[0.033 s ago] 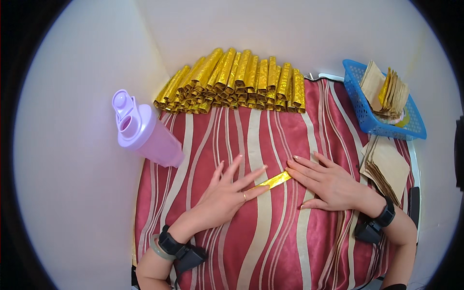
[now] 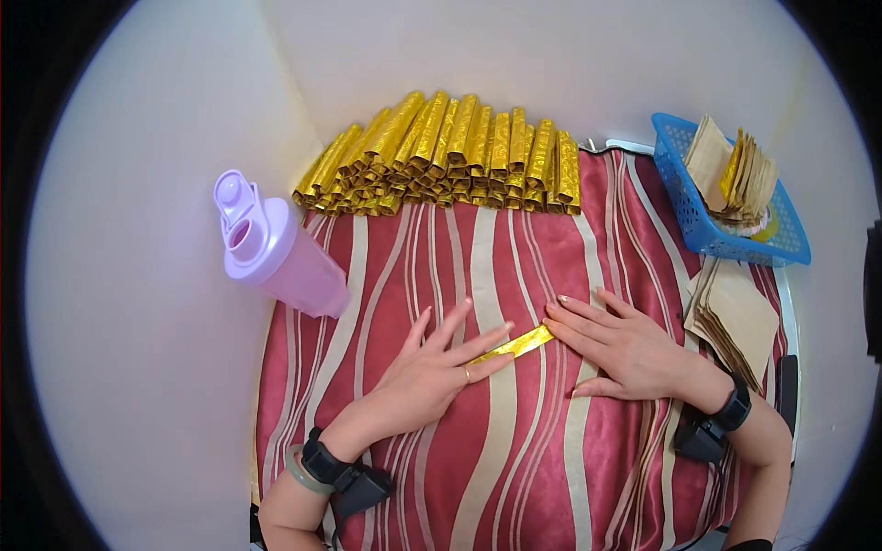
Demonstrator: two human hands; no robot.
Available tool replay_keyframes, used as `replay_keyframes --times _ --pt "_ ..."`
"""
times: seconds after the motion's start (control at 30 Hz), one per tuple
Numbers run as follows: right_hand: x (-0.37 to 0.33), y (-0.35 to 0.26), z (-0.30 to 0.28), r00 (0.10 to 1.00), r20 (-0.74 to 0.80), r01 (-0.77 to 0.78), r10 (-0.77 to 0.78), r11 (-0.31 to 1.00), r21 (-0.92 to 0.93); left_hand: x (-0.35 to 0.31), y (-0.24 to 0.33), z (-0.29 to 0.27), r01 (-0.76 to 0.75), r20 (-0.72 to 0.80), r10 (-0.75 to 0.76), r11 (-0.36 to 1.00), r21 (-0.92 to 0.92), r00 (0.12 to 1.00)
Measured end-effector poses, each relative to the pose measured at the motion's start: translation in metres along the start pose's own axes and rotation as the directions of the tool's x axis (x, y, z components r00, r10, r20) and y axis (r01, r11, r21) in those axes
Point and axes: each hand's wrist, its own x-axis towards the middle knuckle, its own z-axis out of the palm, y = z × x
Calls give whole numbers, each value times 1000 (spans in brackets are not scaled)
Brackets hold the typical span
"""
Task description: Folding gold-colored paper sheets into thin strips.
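Note:
A narrow folded strip of shiny gold paper (image 2: pixel 531 341) lies slantwise on the striped cloth, between my two hands. My left hand (image 2: pixel 430 369) is spread flat over its lower left end, fingers apart, with a ring on one of them. That end of the strip is partly hidden under the fingers. At the strip's upper right end rests my right hand (image 2: pixel 625 354), palm down and fingers stretched out, the fingertips touching the paper. Neither hand grasps anything.
Many gold paper rolls (image 2: pixel 459 147) are stacked at the back. A purple shaker bottle (image 2: pixel 289 262) stands at the left. To the right, a blue basket (image 2: pixel 703 241) holds brown and gold paper sheets, and more brown sheets (image 2: pixel 735 317) lie in front of it.
My left hand's fingers have shifted very slightly to the right along the gold strip. My right hand stays in place.

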Motion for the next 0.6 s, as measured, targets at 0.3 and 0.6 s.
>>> replay_keyframes --times 0.3,0.6 --pt "1 3 5 1000 -11 6 -6 1000 -25 1 7 -3 -58 122 58 998 4 991" --pt "0 9 3 998 -20 -49 55 974 221 0 8 -5 -48 130 51 999 -22 990"
